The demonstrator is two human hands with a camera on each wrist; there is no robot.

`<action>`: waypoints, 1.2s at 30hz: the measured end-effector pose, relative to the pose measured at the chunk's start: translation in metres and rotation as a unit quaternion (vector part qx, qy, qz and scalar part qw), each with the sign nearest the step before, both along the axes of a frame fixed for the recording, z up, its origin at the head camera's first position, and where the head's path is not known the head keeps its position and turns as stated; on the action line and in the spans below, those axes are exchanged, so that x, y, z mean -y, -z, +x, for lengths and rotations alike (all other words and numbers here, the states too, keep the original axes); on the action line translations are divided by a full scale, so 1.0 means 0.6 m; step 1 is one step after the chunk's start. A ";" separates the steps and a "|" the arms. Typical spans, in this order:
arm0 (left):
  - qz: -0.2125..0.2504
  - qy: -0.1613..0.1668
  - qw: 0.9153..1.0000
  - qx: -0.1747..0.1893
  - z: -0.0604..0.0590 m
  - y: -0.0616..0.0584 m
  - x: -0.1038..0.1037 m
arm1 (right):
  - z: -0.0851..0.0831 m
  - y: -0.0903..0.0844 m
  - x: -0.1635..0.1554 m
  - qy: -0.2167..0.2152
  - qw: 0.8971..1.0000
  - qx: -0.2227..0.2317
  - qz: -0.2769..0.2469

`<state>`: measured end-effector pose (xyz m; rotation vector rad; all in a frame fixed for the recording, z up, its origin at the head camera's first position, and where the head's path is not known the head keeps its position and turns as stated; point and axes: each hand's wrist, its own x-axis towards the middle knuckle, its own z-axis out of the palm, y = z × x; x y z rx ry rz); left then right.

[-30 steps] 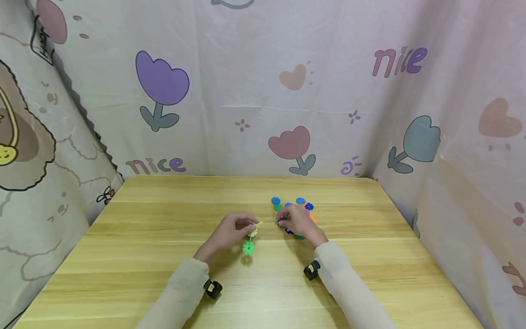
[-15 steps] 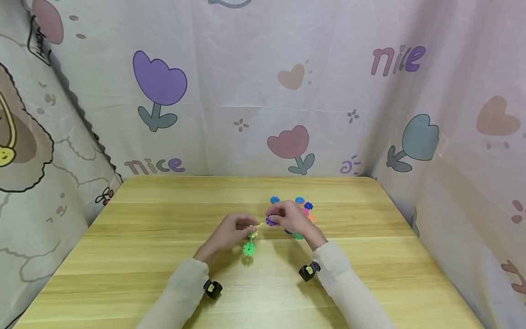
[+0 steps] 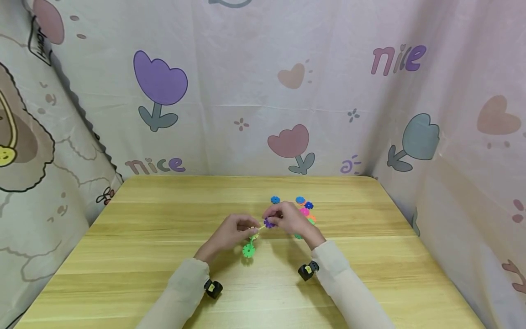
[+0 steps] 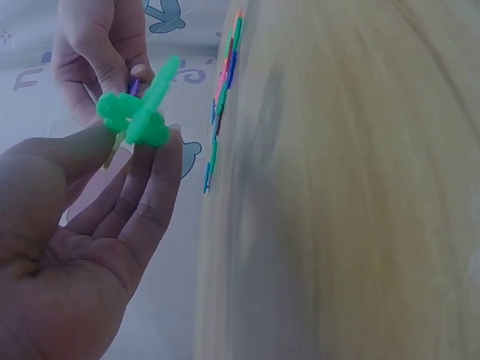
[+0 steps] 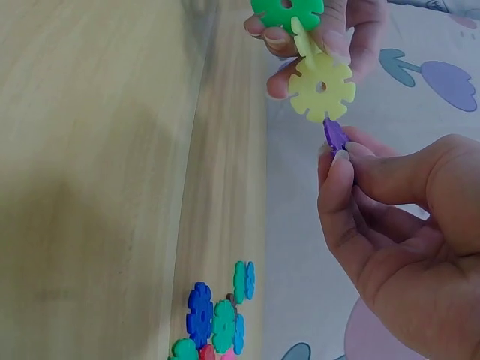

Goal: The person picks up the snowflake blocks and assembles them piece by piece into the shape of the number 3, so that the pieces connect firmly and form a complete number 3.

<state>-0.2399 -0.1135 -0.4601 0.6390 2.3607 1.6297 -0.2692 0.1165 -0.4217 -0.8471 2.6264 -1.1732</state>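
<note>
My left hand (image 3: 232,230) pinches a small chain of snowflake discs: a green disc (image 3: 248,250) hangs lowest and a yellow disc (image 5: 322,87) sits above it. My right hand (image 3: 287,218) pinches a purple disc (image 3: 269,222) and holds its edge against the yellow disc's rim. In the right wrist view the purple disc (image 5: 334,136) stands edge-on just below the yellow one. The left wrist view shows the green piece (image 4: 139,112) at my left fingertips, with my right hand behind it.
A pile of loose discs (image 3: 305,211) in blue, pink, orange and green lies on the wooden table (image 3: 144,265) just behind and right of my right hand. Printed cloth walls (image 3: 246,91) close in the back and both sides.
My right hand lifted a purple disc from the pile and carried it left to the yellow disc held by my left hand. The left hand hardly moved.
</note>
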 end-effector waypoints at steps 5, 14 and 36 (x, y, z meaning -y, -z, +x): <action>-0.006 -0.002 1.000 0.002 0.000 0.000 -0.002 | -0.001 -0.002 -0.002 -0.001 1.000 -0.003 0.009; -0.001 0.005 1.000 -0.022 -0.001 0.003 -0.003 | 0.002 0.000 0.003 -0.015 0.999 -0.029 0.001; 0.001 -0.010 1.000 -0.023 0.003 0.002 -0.008 | 0.012 -0.003 0.018 -0.010 1.000 0.010 -0.016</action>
